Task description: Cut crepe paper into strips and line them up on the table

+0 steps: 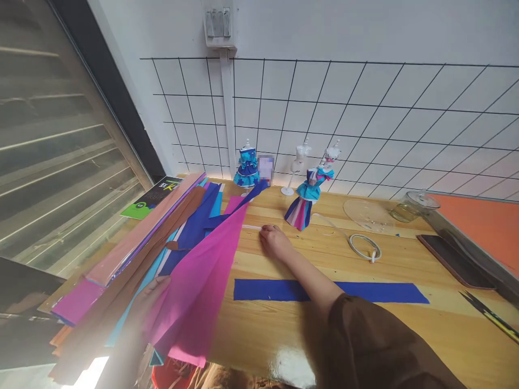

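Observation:
My left hand (156, 289), partly washed out by glare, is closed on the near-left edge of a bright pink fabric sheet (206, 259). The sheet lies lifted and creased over a stack of fabric strips. At the middle of the wooden table, my right hand (276, 242) pinches the end of a thin white strip (252, 227), whose other end goes under the pink fabric. Below that hand a long blue fabric strip (263, 290) lies flat, with my right forearm crossing over it. Further blue fabric (190, 235) shows beside the pink sheet.
Brown fabric (158, 232) and a peach piece (150, 227) lie at the left. Small dress forms (246, 167) stand along the back by the wire grid. On the right are a coiled tape (353, 249), a glass jar (407, 208), a phone (454, 262) and scissors (486, 310).

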Demonstrator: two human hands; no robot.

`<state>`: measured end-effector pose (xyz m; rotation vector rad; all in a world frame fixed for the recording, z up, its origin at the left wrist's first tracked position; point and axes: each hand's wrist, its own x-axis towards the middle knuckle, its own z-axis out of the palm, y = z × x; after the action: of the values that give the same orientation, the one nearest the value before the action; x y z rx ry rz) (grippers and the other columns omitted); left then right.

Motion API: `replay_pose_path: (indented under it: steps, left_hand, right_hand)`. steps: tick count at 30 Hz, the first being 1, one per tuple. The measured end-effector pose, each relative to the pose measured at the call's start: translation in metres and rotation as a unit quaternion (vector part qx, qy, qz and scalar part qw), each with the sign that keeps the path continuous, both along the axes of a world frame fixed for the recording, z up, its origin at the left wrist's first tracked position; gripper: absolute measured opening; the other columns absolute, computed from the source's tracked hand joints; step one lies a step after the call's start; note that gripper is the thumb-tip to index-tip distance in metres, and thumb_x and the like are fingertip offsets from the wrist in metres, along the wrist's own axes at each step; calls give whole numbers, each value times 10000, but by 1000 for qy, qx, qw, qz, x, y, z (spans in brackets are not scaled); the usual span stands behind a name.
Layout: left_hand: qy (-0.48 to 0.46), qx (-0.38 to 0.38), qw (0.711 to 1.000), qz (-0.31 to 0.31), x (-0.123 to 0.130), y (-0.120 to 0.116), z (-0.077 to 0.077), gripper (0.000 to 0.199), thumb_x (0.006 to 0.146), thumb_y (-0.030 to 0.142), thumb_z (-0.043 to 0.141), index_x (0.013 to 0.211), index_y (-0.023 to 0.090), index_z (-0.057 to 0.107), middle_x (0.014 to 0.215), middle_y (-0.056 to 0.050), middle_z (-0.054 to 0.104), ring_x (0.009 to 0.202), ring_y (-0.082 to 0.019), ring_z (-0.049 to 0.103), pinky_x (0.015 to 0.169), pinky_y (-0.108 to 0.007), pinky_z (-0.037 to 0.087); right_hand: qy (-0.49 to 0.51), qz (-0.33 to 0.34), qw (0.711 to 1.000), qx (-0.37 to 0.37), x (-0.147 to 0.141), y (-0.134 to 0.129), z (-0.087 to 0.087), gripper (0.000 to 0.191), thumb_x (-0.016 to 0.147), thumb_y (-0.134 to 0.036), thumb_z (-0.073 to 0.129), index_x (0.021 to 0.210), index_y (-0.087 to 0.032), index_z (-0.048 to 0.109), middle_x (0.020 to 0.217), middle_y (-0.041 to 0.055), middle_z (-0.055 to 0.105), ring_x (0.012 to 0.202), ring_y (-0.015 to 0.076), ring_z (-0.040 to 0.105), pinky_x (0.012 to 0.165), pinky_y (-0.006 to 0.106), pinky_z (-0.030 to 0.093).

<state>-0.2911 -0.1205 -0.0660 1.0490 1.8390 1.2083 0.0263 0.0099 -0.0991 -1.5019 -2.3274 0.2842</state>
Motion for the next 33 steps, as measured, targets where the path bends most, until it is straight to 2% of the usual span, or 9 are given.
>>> replay_pose_path:
  steps: [6,9,12,16,18,22,24,27,33]
  left_hand:
    - [-175,-58,983,-8,-1,2,-6,370,418,477,740,635,211,600,665,-4,623,668,-209,612,602,-300,516]
    - [-196,-54,979,1,2,-1,-9,387,430,474,757,653,202,598,649,2,631,612,-182,605,574,-277,499]
    - [-140,-50,989,-9,14,-10,-6,389,489,511,723,688,193,619,683,-19,660,636,-191,618,598,-282,499]
    - [10,-18,988,-151,51,-27,-2,232,681,432,608,758,220,665,897,-35,690,845,-213,631,751,-293,491]
    - [102,37,962,-249,73,-35,-3,179,755,356,542,744,228,667,920,-31,687,888,-202,621,795,-302,480]
    - [221,173,892,-355,100,-42,-14,158,808,229,489,796,204,645,923,-41,676,907,-178,603,820,-325,474]
    - [273,204,874,-347,100,-39,-20,136,814,229,504,841,199,635,966,-55,659,962,-189,579,845,-350,468]
    - [368,191,867,-275,88,-31,-25,171,831,251,493,925,193,623,1093,-90,600,1115,-239,488,915,-426,429]
    - [446,75,865,-217,60,-16,-32,259,829,197,454,1040,192,605,1270,-97,479,1235,-280,364,940,-463,411]
  right_hand:
    - [91,-2,995,-37,7,-23,4,219,834,-186,506,1029,-137,592,1229,139,495,1140,222,457,971,398,357]
    - [167,1,983,-71,10,-40,3,287,805,-173,507,1078,-147,590,1249,142,485,1159,215,449,988,359,347]
    - [253,-9,959,-127,7,-49,-1,308,798,-238,518,1082,-145,595,1176,135,551,1065,210,529,921,360,417]
    - [365,-33,904,-218,-6,-52,-2,374,796,-369,526,1080,-131,578,1067,128,633,929,203,612,821,359,488]
    - [410,-42,871,-267,-15,-53,0,410,795,-424,523,1086,-138,563,981,108,668,860,192,639,762,342,515]
    - [470,-48,812,-343,-32,-54,4,386,739,-475,585,987,-179,594,818,48,689,679,154,653,606,266,532]
    - [491,-57,791,-362,-38,-52,2,367,675,-459,649,918,-188,602,690,15,674,555,133,625,502,233,506]
    - [521,-75,765,-372,-42,-51,1,353,596,-408,708,845,-186,593,535,-26,614,436,116,568,406,206,451]
    - [580,-93,726,-358,-32,-63,23,335,612,-359,720,880,-201,594,629,-25,631,452,86,530,437,193,455]
